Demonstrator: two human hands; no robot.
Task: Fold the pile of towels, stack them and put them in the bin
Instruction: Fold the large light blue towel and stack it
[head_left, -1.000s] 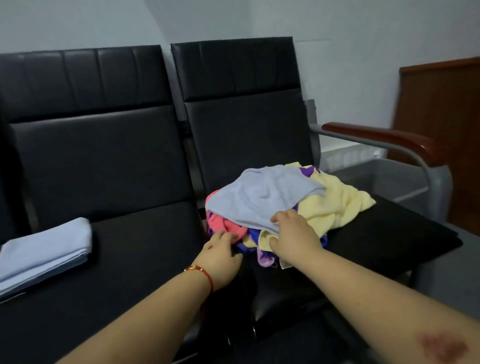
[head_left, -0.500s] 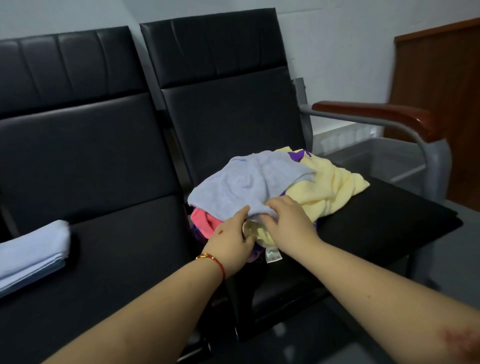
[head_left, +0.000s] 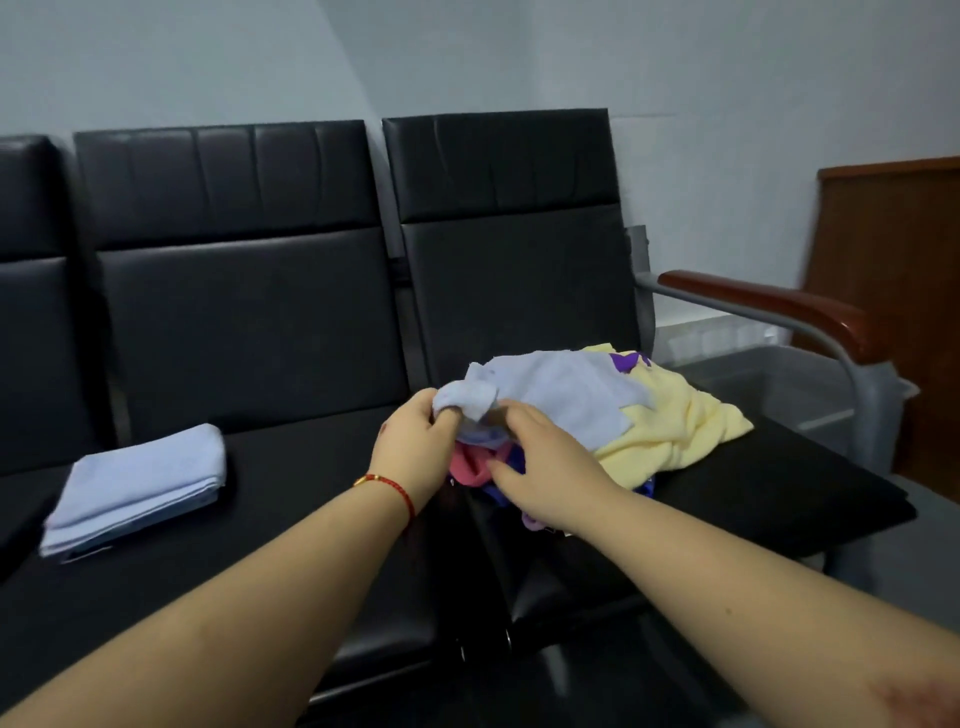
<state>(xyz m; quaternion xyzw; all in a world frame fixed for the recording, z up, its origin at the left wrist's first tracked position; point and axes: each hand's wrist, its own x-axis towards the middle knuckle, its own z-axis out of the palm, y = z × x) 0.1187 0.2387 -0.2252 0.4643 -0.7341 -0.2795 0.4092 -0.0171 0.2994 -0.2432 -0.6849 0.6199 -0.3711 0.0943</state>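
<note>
A black padded bench (head_left: 291, 483) of joined seats fills most of the view, its right end closed by a metal frame with a brown wooden armrest (head_left: 769, 306). Beyond that armrest, on the floor, stands a clear plastic bin (head_left: 779, 384), partly hidden by the frame.

On the right seat lies a loose pile of towels (head_left: 597, 421): a yellow towel (head_left: 675, 426) spreads across the far side, a pale blue towel (head_left: 561, 389) drapes over the top, and bits of pink, purple and dark blue cloth show underneath at the near edge. On the seat to the left, well apart from the pile, a folded pale blue towel (head_left: 135, 488) lies flat.

The left hand (head_left: 415, 447), with a red string bracelet (head_left: 389, 486) at the wrist, pinches a bunched corner of the top towel. The right hand (head_left: 550, 467) reaches in just beside it with fingers curled into the cloth under that towel's near edge; what exactly it grips is hidden.
</note>
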